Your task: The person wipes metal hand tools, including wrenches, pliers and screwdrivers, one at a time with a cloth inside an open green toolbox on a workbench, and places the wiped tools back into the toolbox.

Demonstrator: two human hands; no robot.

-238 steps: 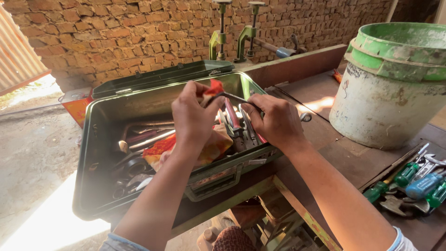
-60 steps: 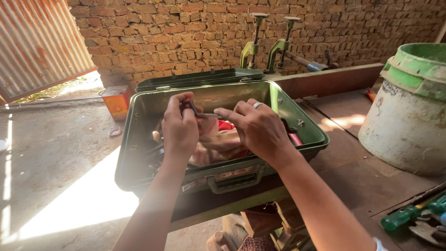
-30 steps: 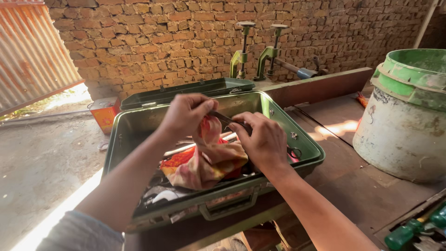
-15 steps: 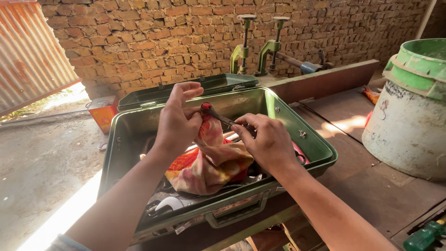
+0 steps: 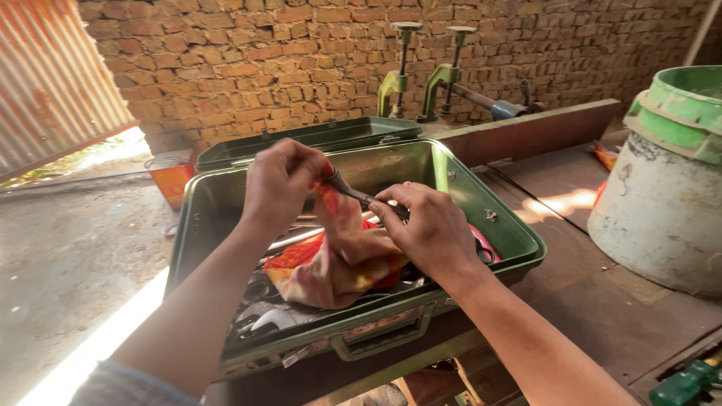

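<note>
An open green metal toolbox (image 5: 496,225) sits at the bench edge with several metal tools inside. Above it my right hand (image 5: 429,229) grips the lower end of a dark metal spanner (image 5: 352,193). My left hand (image 5: 280,184) is closed on a red and orange rag (image 5: 338,256) wrapped round the spanner's upper end. The rest of the rag hangs down into the box over the tools. A light-coloured spanner head (image 5: 272,319) shows at the box's near left corner.
A white and green bucket stack (image 5: 662,173) stands on the brown bench (image 5: 602,301) at right. Green clamps (image 5: 444,75) rise behind the box lid, against a brick wall. A green screwdriver handle (image 5: 684,383) lies at bottom right. An orange tin (image 5: 171,177) sits on the ground left.
My left hand has closed its fingers over the rag and the spanner's top end; half a second ago its fingers were spread. My right hand keeps its hold.
</note>
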